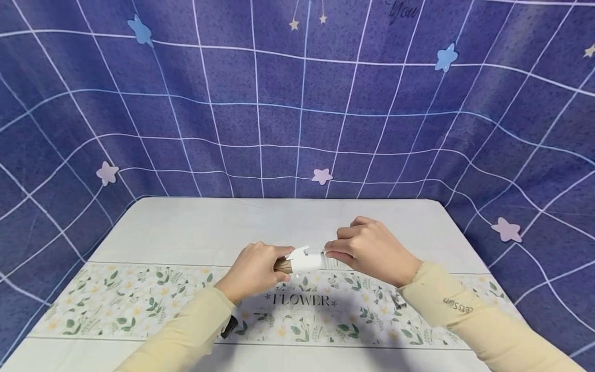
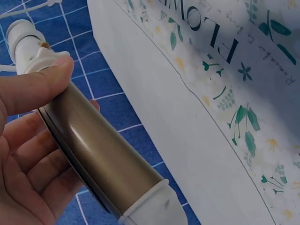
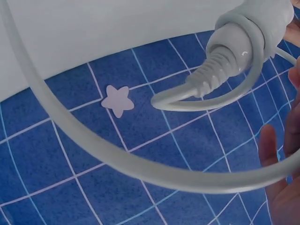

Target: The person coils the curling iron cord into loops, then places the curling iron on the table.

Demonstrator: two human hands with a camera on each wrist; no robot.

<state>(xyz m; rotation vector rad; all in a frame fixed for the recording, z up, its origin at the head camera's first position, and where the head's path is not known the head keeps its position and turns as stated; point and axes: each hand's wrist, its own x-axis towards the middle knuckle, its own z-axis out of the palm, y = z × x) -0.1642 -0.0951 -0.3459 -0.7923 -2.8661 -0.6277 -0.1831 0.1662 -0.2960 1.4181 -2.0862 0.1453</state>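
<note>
A white-and-gold curling iron (image 2: pixel 108 145) lies across the grip of my left hand (image 1: pixel 253 268), above the table's middle. In the left wrist view, the thumb presses near the white end of the gold barrel, with the other fingers behind it. The white tip (image 2: pixel 157 206) points down to the right. My right hand (image 1: pixel 372 250) pinches the white power cord (image 3: pixel 140 168) close to the handle end. In the right wrist view, the cord winds round the white handle (image 3: pixel 232 44) near its ribbed sleeve and hangs in a wide loop; this hand is partly cut off there.
The white table (image 1: pixel 288 219) carries a floral band with the printed word FLOWER (image 1: pixel 301 300). A blue curtain (image 1: pixel 279 124) with grid lines and stars stands behind and at both sides. A small dark object (image 1: pixel 229 326) shows beside the left sleeve.
</note>
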